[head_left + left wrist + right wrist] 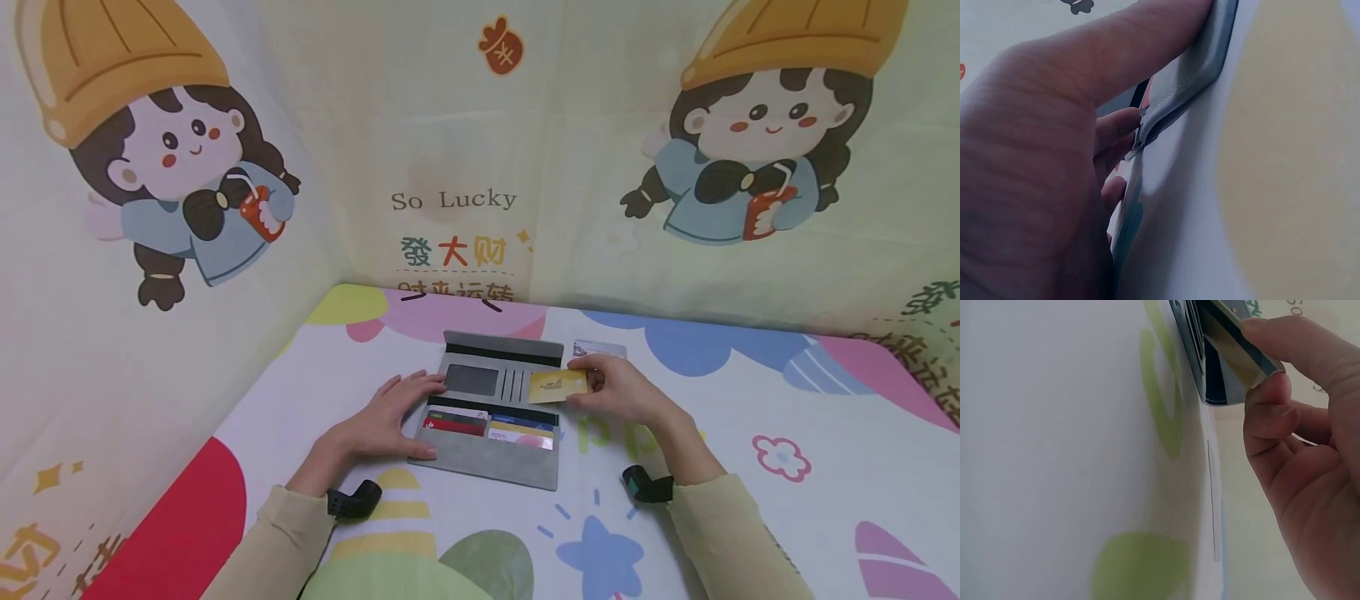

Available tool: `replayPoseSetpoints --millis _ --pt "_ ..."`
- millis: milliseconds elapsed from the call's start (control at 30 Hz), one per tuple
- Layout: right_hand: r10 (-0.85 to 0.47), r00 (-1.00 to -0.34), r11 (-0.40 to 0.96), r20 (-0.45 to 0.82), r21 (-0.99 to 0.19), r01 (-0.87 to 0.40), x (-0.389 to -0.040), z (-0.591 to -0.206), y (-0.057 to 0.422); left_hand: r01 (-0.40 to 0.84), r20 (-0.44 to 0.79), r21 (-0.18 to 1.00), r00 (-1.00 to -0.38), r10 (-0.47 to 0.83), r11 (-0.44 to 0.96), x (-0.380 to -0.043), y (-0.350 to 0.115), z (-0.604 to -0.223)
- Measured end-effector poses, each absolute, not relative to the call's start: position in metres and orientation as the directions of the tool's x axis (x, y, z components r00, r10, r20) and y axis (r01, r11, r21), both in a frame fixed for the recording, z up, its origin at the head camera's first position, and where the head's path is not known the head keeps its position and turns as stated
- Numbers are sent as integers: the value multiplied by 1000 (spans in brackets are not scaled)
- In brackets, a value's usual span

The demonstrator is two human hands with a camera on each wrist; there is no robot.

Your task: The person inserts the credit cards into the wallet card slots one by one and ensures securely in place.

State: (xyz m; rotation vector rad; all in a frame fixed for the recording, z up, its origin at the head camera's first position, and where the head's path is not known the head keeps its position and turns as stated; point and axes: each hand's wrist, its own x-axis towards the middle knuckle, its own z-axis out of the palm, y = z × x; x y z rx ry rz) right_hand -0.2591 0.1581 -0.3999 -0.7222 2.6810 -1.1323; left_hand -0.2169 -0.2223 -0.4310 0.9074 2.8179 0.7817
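A grey long wallet (487,468) lies unfolded on the table, with several cards in its lower slots, among them a red card (453,427) and a white-and-pink card (520,438). My left hand (386,421) rests spread on its left edge; in the left wrist view the thumb (1141,44) lies over the wallet's edge. Between thumb and fingers, my right hand (626,390) pinches a gold card (557,387) at the upper right section, beside the narrow slits. The right wrist view shows this card (1235,353) tilted against the wallet; whether its edge is inside a slit I cannot tell.
Another card (600,347) lies on the table just behind my right hand. A patterned cloth (660,550) covers the table, and printed cloth walls (450,125) rise at the back and left. Each wrist wears a small black camera (355,500).
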Motion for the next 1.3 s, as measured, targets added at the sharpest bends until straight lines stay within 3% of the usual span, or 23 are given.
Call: replayPoseSetpoints --millis 1300 --pt "-519 -852 555 67 -732 -395 -261 -405 160 525 77 495 -820 567 692 -217 -222 -431"
